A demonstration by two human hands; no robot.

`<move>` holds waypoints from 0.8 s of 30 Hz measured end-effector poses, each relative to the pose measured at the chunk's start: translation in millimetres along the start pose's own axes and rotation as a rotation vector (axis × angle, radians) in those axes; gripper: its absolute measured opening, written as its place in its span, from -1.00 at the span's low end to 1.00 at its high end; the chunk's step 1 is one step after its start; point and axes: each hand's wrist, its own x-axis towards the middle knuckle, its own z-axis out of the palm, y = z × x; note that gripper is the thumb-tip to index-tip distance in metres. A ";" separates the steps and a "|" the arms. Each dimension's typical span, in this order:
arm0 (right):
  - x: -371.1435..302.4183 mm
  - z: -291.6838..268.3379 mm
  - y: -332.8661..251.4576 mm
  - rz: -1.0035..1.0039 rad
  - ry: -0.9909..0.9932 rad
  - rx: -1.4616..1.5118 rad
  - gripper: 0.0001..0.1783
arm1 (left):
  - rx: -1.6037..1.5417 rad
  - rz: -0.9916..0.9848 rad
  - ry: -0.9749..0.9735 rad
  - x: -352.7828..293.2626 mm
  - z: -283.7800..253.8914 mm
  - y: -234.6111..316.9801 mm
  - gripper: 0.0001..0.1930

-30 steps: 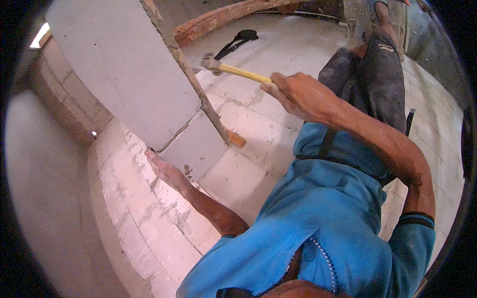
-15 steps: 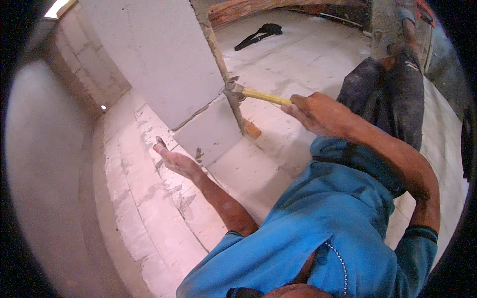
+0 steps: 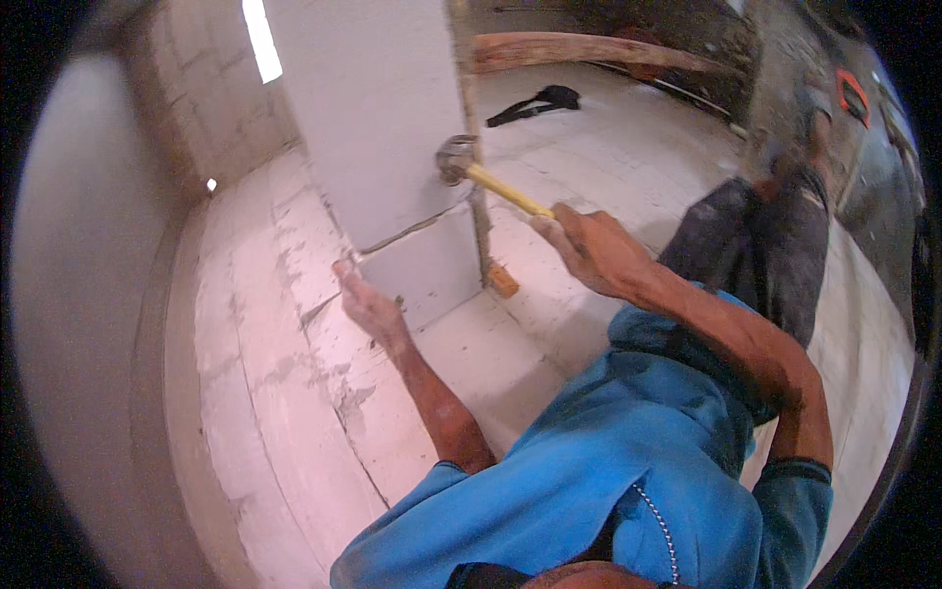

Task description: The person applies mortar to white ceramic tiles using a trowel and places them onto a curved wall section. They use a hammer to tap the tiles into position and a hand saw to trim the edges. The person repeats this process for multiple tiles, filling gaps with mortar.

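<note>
My right hand (image 3: 601, 245) is wrapped round the yellow handle of a hammer (image 3: 505, 189). The hammer's grey head overlaps the right part of a pale block panel (image 3: 392, 108); whether it touches cannot be told. Below a rough joint sits a lower block (image 3: 422, 270). My left hand (image 3: 373, 306) is at the left end of that joint, fingers pinched together. A small light tip shows at the fingertips, too little of it visible to name.
An orange-brown brick piece (image 3: 502, 280) lies at the lower block's right corner. Beyond it are a black strap-like item (image 3: 538, 104) and a wooden beam (image 3: 608, 51). A grey wall (image 3: 88, 294) rises at left. An orange-framed tool (image 3: 853, 98) stands far right.
My left hand has come up to the joint's left end. The hammer head has shifted from the panel's right edge to in front of its face. The view has tilted.
</note>
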 end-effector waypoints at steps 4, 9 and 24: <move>4.7 3.1 -4.3 0.059 -0.034 -0.023 -0.54 | 0.079 0.175 0.006 13.5 0.8 -27.5 -0.34; -15.2 3.6 -9.4 -0.064 -0.050 -0.055 -0.44 | -0.130 0.120 0.003 14.5 -10.6 -30.0 -0.32; -18.9 -27.9 -78.6 -0.094 -0.146 -0.161 -0.47 | -0.083 0.236 0.125 18.6 -9.3 -65.1 -0.33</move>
